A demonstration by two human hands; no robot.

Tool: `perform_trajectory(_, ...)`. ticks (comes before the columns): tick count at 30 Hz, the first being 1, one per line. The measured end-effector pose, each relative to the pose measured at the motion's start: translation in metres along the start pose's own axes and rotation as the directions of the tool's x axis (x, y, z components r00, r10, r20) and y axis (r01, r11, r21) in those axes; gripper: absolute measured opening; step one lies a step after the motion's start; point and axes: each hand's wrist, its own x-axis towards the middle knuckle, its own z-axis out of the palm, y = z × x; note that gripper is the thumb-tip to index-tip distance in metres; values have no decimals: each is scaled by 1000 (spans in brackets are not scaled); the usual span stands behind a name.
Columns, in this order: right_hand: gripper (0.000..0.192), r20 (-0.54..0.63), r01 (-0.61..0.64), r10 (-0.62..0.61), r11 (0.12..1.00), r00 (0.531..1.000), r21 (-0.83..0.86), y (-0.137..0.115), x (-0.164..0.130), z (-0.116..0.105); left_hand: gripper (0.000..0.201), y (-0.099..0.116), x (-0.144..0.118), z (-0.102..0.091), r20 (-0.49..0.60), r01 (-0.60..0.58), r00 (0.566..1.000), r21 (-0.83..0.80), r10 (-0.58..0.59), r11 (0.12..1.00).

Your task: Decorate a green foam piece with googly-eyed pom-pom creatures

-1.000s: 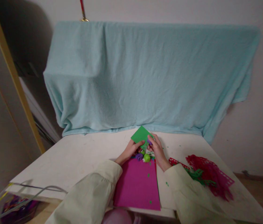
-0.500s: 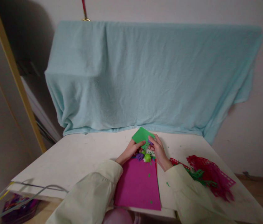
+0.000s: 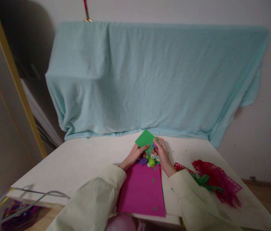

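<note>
Hands meet at the far middle of one white bench [image 3: 77, 163], both pinched on one green sheet [image 3: 145, 138]. The left hand [image 3: 135, 154] grips the sheet's near edge with thumb on top; the right hand [image 3: 161, 154] closes on its right side, where a small purple piece [image 3: 154, 146] shows at the fingertips. What that piece is cannot be told. The sheet is tilted, raised just above the bench, its far corner pointing toward the cloth.

Two pale sleeves run from the bottom edge up to the hands. Between them lies one magenta sheet [image 3: 142, 189], flat on the bench, with a few green specks on it. At its far end, just under the hands, sits a small cluster of punches: one purple [image 3: 143, 161] and one lime green [image 3: 151, 163] can be counted, the others too hidden to count.

To the right, near the right sleeve, lies one heap of red cut paper [image 3: 215, 181] with some green scraps [image 3: 201, 179] mixed in at its left.

One light blue cloth [image 3: 154, 80] hangs draped behind the bench, covering something wide. One clear bin [image 3: 17, 208] with coloured things in it stands at the lower left, beside the bench.
</note>
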Motion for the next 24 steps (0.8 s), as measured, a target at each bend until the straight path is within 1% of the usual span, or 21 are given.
perform_trajectory(7,41,-115,40,-33,998,993,56,1,7,-5,41,-2,0,0,-35,10,999,-1,-10,1000)
perform_trajectory(14,42,-179,80,-81,997,980,-13,-2,6,-9,41,-1,0,0,-55,26,998,-13,-27,1000)
perform_trajectory(19,39,-220,79,-83,997,972,-25,0,5,-10,36,4,0,1,-69,52,996,-103,-59,993)
perform_trajectory(22,39,-235,85,-102,993,967,-83,3,7,-11,31,4,3,0,-131,31,990,-191,-56,981)
perform_trajectory(24,40,-222,122,-158,978,962,-168,4,8,-11,30,0,8,-2,-218,-30,976,-251,-26,968)
